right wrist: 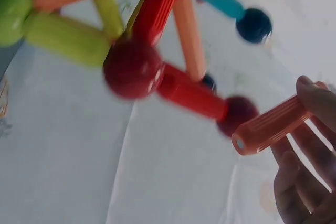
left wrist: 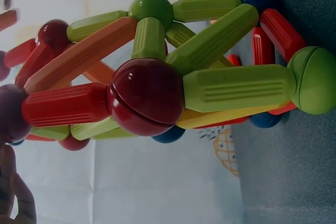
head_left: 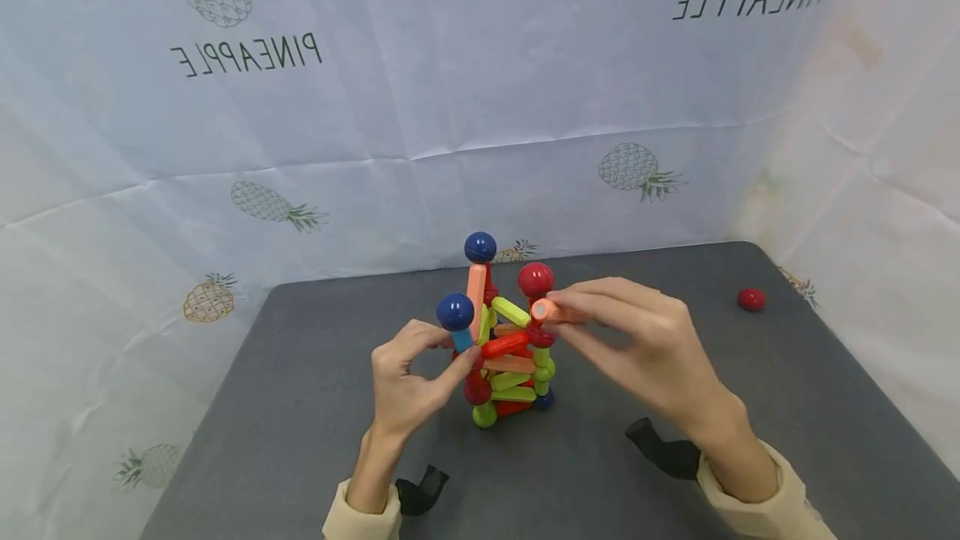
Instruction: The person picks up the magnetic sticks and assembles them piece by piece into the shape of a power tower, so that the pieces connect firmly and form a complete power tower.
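Note:
A tower of coloured magnetic rods and balls point(head_left: 512, 363) stands upright between the two hands. My left hand point(head_left: 408, 377) pinches a light blue rod point(head_left: 462, 340) near its lower end, at the tower's top left. A dark blue ball point(head_left: 455, 312) caps that rod. My right hand point(head_left: 637, 340) holds an orange magnetic rod point(right wrist: 273, 125) between thumb and fingers, one flat end facing outward. In the right wrist view, this rod's end is close to a red ball point(right wrist: 239, 115) on the tower; whether they touch I cannot tell.
The tower stands on a dark grey table point(head_left: 337, 373). A loose red ball point(head_left: 752, 299) lies at the table's right side. White cloth with pineapple prints point(head_left: 420, 90) hangs behind and at both sides. Black straps point(head_left: 663, 450) hang by the wrists.

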`<state>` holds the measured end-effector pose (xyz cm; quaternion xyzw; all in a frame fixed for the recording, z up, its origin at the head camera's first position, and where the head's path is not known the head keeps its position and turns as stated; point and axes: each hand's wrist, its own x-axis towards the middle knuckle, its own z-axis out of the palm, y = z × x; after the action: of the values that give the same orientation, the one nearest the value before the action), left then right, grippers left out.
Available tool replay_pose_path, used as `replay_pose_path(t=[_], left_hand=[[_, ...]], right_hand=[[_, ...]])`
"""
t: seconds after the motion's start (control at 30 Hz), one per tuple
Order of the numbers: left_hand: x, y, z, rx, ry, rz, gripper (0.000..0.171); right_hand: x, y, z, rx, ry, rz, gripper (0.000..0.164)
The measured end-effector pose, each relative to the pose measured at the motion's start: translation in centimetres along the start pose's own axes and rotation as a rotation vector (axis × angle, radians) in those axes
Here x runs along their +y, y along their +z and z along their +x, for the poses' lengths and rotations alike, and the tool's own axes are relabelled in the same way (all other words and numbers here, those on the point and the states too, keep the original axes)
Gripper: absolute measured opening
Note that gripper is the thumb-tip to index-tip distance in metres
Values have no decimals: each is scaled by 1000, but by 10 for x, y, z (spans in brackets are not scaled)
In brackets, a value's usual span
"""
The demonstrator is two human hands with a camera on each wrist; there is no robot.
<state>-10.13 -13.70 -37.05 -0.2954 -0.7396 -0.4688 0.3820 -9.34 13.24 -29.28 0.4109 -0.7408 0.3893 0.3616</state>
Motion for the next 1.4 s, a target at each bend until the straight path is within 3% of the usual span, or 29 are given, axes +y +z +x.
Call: replay_pose_path(t=[0.1, 0.2, 0.3, 0.77, 1.13, 1.4], left_hand=[[-1, 0, -1, 6, 7, -15, 12], [-1, 0, -1, 2, 7, -25, 12], [-1, 0, -1, -3, 1, -32, 14], [0, 0, -2, -3, -4, -35, 16], [1, -1, -3, -21, -7, -46, 18], [4, -2, -2, -22, -36, -32, 23]], right_hand=[[-9, 14, 7, -45, -77, 28, 23], [-12, 27, 8, -81, -88, 44, 30], [-11, 36, 6, -108, -53, 50, 39], [-6, 54, -1, -153, 52, -74, 36], [-14, 61, 2, -164, 85, -208, 36], [-16, 63, 2, -166, 96, -227, 39]])
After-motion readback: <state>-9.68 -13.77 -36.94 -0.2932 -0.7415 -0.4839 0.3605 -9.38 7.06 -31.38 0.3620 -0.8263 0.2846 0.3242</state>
